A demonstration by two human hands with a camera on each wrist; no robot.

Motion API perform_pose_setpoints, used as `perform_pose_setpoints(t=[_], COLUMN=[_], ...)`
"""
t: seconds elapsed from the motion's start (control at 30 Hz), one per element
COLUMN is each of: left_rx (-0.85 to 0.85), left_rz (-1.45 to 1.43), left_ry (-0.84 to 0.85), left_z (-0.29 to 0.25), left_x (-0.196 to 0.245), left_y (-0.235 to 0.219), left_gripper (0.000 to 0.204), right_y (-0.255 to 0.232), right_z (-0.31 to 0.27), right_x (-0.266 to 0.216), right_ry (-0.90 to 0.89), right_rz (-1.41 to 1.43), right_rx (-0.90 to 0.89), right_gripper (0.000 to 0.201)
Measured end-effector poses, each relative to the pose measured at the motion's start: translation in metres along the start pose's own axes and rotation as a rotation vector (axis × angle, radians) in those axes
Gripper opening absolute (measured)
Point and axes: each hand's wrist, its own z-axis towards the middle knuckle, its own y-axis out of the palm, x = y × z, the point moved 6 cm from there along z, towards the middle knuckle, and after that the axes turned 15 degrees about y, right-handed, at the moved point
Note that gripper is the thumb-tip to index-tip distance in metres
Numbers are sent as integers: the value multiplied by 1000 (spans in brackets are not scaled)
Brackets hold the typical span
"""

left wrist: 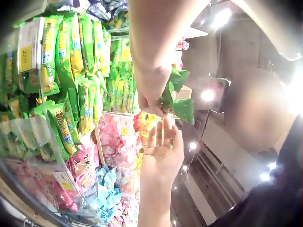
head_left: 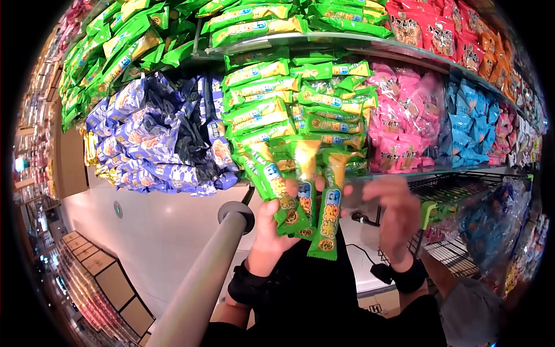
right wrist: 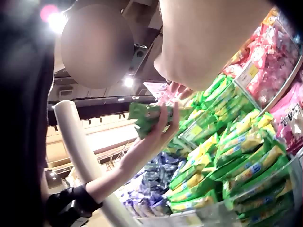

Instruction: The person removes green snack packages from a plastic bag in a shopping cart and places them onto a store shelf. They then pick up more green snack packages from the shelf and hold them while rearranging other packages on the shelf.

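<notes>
My left hand grips three green and yellow snack packets, fanned out in front of the shelf: a left one, a middle one and a right one. The thumb lies across the left packet, and fingertips show between and behind them. To the right, my right hand is raised and blurred, holding nothing. In the left wrist view the right hand shows its palm with loosely extended fingers, just below the held packets. Left fingers wrap the packets in the right wrist view.
Behind the hands, a shelf bears more green packets, purple packets, pink packets and blue packets. A pale pole slants up at the left. A black wire rack and someone's grey sleeve are at the right.
</notes>
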Motion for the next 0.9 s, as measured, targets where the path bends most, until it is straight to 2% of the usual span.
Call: perform_pose_setpoints(t=[0.03, 0.1, 0.13, 0.2, 0.3, 0.37, 0.43, 0.47, 0.5, 0.57, 0.63, 0.67, 0.73, 0.83, 0.9], left_rx=[-50, -110, -83, -60, -49, -29, 131, 132, 118, 158, 185, 199, 213, 189, 203], left_rz=[-50, -82, -107, -70, -52, -41, 210, 219, 251, 264, 274, 279, 287, 269, 251], left_ry=[-36, -114, -169, -222, -233, -231, -189, -139, -78, 13, 38, 40, 38, 35, 27], left_z=[-1, -2, -5, -10, -14, -19, -23, -21, -16, -9, -6, -7, -8, -12, -10], left_x=[-3, -8, -13, -19, -24, -20, -6, -2, 5, 14, 20, 22, 21, 15, 13], left_y=[-2, 4, 4, 0, -8, -11, -26, -29, -31, -27, -25, -25, -24, -27, -26], left_gripper=[33, 30, 29, 30, 30, 29, 29, 29, 33, 40, 44, 44, 41, 38, 33], right_y=[0, -6, -7, 12, 22, 19, 4, -8, -13, -39, -58, -57, -57, -51, -50], right_z=[9, 23, 26, 28, 11, 16, 25, 35, 42, 61, 78, 89, 108, 126, 128], right_x=[0, 23, 26, 39, 53, 50, 53, 50, 55, 65, 86, 90, 91, 110, 112], right_ry=[4, 419, 424, 614, 1070, 1045, 896, 774, 771, 642, 545, 541, 445, 341, 390], right_rz=[-1, 182, 182, 479, 401, 411, 272, 138, 137, 256, 310, 312, 142, 182, 218], right_rx=[-1, 102, 105, -233, -353, -357, -277, -173, -170, 115, 218, 214, 223, 184, 185], right_gripper=[20, 32, 32, 41, 34, 27, 23, 17, 17, 16, 17, 17, 17, 16, 16])
